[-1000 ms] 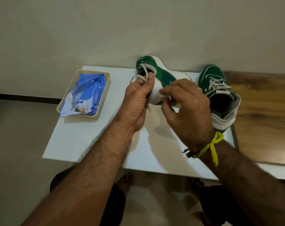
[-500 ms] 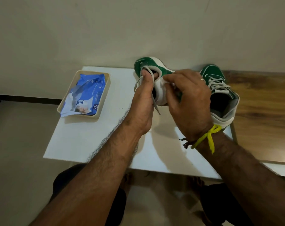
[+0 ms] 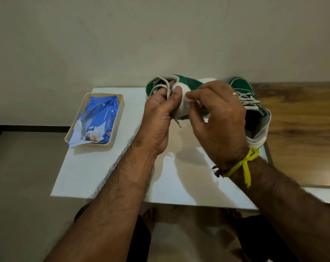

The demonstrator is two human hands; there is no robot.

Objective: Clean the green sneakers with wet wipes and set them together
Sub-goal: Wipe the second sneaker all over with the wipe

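Green canvas sneakers with white rubber soles and off-white laces sit at the far side of a white rectangular tabletop (image 3: pixel 107 173); one sneaker (image 3: pixel 187 86) is lifted above the board and turned on its side, its white sole edge facing the camera, while the second sneaker (image 3: pixel 255 112) stands upright on the table's far right corner, toe toward the wall, just behind the right hand; the left hand (image 3: pixel 160 118) grips the lifted sneaker at its lace end, fingers curled into the opening and thumb laid against the white sole, with one loose lace tip hanging below the palm; the right hand (image 3: pixel 221 118) pinches a small white wet wipe (image 3: pixel 193 100) between thumb and forefinger and presses it on the sole's side, close to the left thumb; a ring shows on one right finger, and a yellow thread band (image 3: pixel 243 165) is tied around the right wrist; a shallow beige plastic tray (image 3: pixel 120 108) rests on the table's far left part, well apart from the shoes, and holds a crumpled blue wet-wipe packet (image 3: pixel 96 120); a wooden surface (image 3: pixel 300 129) adjoins the white board on the right; a plain pale wall (image 3: pixel 160 35) rises behind.
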